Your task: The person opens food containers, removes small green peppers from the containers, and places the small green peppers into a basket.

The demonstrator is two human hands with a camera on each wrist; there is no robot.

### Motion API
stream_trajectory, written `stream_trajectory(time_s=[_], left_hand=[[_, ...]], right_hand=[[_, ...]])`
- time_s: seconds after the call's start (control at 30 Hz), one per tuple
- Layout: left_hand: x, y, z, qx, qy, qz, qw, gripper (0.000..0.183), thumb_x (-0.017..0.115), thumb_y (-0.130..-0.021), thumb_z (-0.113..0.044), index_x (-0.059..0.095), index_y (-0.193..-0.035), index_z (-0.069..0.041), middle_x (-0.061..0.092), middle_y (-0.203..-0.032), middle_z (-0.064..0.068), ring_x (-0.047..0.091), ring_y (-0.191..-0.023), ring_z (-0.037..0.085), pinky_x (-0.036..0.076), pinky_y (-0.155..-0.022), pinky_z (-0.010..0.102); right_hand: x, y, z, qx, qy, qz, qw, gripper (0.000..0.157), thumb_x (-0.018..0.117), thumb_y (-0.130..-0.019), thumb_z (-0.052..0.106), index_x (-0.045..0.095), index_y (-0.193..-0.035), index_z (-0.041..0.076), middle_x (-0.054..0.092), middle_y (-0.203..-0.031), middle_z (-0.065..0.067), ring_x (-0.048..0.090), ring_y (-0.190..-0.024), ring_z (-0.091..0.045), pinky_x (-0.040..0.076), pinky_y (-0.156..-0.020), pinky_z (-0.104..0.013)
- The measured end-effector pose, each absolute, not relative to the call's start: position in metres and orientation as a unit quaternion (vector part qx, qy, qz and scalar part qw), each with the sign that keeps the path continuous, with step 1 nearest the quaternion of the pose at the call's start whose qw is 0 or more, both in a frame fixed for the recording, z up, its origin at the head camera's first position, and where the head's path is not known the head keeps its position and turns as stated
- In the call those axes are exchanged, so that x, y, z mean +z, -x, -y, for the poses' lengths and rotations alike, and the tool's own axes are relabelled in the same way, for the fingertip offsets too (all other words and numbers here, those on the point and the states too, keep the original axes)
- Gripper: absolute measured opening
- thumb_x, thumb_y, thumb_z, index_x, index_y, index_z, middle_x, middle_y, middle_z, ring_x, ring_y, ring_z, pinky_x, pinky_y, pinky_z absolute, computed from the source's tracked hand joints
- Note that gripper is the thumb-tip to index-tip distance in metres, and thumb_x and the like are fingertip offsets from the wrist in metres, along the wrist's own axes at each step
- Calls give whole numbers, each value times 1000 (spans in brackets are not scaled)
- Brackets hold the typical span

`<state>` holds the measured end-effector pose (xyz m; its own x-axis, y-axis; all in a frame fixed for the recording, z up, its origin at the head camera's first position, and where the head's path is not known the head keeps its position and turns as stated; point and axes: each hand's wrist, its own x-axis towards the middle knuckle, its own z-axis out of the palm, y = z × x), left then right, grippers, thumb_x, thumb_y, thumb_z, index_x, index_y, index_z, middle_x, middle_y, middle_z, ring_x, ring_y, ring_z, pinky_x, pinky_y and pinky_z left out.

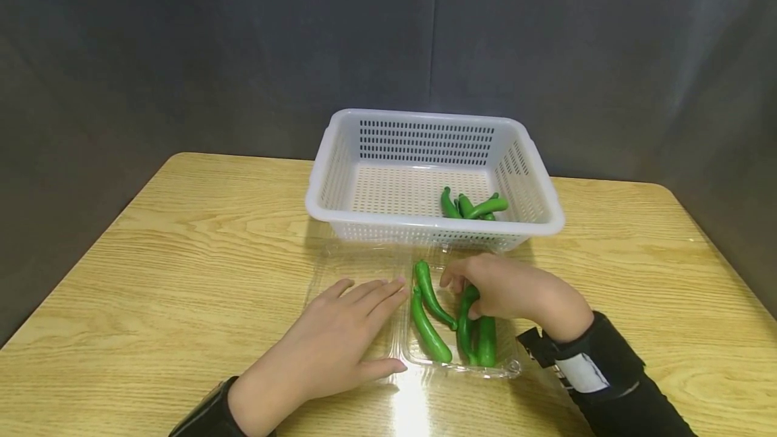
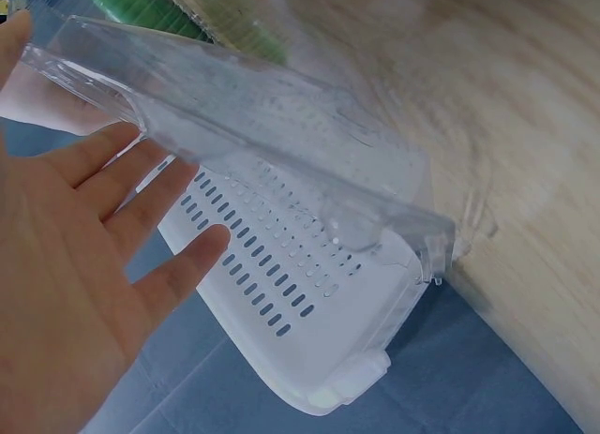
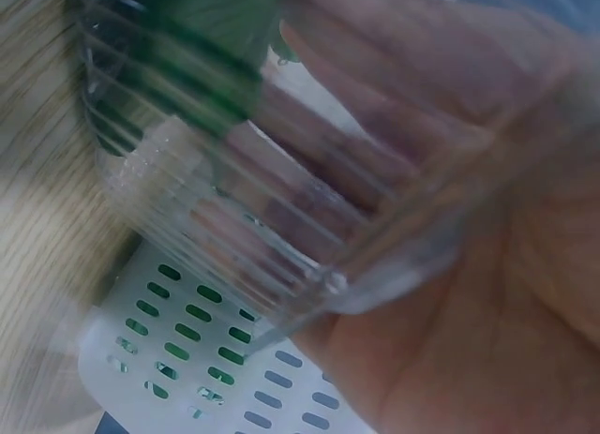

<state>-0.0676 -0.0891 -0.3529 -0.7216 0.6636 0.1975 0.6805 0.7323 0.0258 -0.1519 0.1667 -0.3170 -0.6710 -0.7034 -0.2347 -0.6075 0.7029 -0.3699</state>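
Note:
A clear plastic clamshell box lies unfolded on the table, its lid half to the left. Several long green chili peppers lie lengthwise in the right half. My right hand reaches in from the right, fingers bent and thumb around the upper end of one chili pepper. In the right wrist view those fingers show blurred through the ribbed box wall. Over the lid half, my left hand is spread with nothing in it, fingertips near the fold; its wrist view shows the fingers beside the clear plastic rim.
A white perforated basket stands directly behind the box, with several more chili peppers in its front right corner. The wooden table extends to both sides. A dark curtain hangs behind it.

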Motion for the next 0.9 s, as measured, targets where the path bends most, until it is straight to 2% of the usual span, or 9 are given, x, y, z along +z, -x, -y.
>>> stream_trajectory(time_s=[0.27,0.63,0.9], left_hand=[[-352,68,89,-48,362,927,86,81,55,-89,-67,47,-148,-11,47,-150,3,48,-133,21,41,-106,50],[-353,67,89,-51,361,927,85,81,57,-89,-65,46,-148,-11,47,-150,3,49,-132,20,42,-106,49],[-353,67,89,-48,363,926,91,81,56,-89,-66,46,-148,-11,47,-150,2,49,-132,20,43,-105,49]], right_hand=[[-317,152,-168,-142,368,-902,177,44,82,-72,-4,69,-113,6,68,-92,2,64,-87,-13,54,-79,-31],[-314,150,-165,-115,348,-913,178,36,82,-75,0,75,-109,6,72,-96,0,68,-88,-17,57,-78,-33],[-314,149,-165,-100,351,-919,146,35,83,-74,0,76,-108,7,73,-98,-2,68,-87,-19,57,-76,-34]])
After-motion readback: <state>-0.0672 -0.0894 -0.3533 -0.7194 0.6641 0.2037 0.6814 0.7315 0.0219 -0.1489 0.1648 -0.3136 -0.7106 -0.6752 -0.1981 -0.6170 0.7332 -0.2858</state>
